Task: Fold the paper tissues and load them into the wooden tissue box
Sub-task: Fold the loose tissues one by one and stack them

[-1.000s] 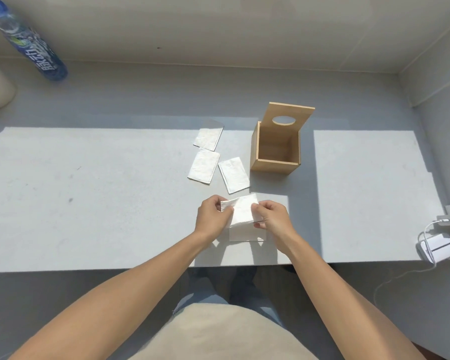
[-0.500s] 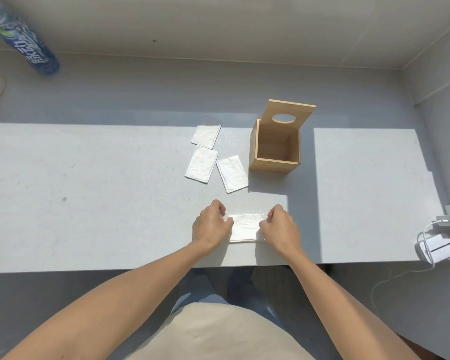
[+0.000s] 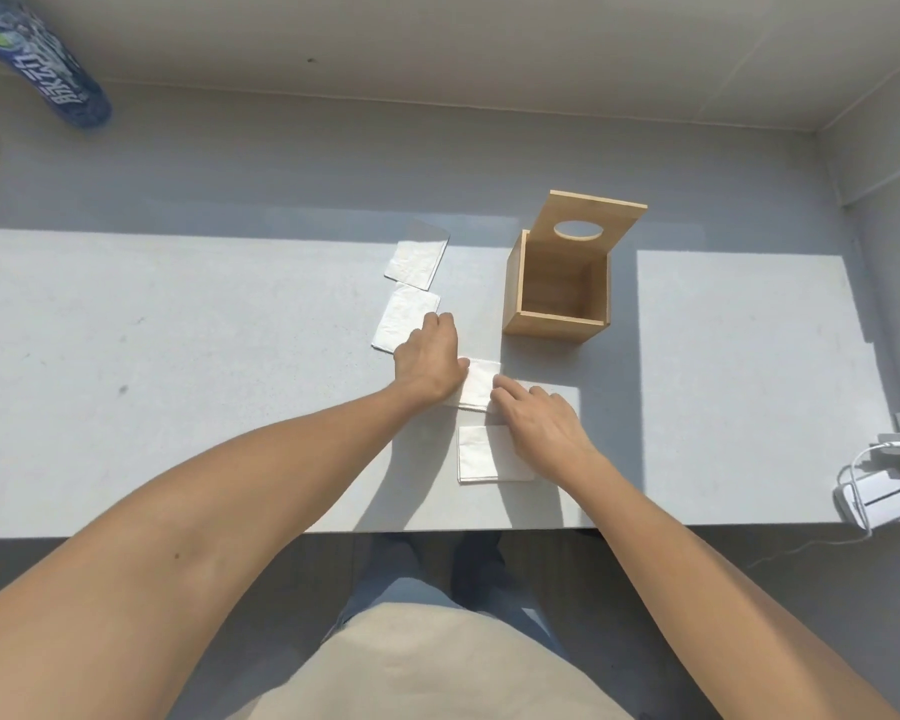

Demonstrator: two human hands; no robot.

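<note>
The wooden tissue box [image 3: 554, 324] stands open on the grey table, its lid [image 3: 591, 218] with an oval hole tilted up at the back. A folded tissue [image 3: 481, 457] lies near the table's front edge, partly under my right wrist. Just beyond it lies a flat tissue [image 3: 480, 384]. My left hand [image 3: 430, 363] rests palm down on that tissue's left part, and the fingertips of my right hand [image 3: 539, 423] touch its right edge. Neither hand lifts it. Two more tissues [image 3: 405, 322] [image 3: 417, 259] lie to the left of the box.
A blue-labelled plastic bottle [image 3: 48, 70] lies at the back left. A white charger with its cable [image 3: 874, 498] sits at the table's right front corner. A wall runs along the back and the right side. The table edge [image 3: 178, 532] is near my body.
Both hands have let go of the folded tissue, which now lies near the front edge. They have moved forward onto the flat tissue closest to the box.
</note>
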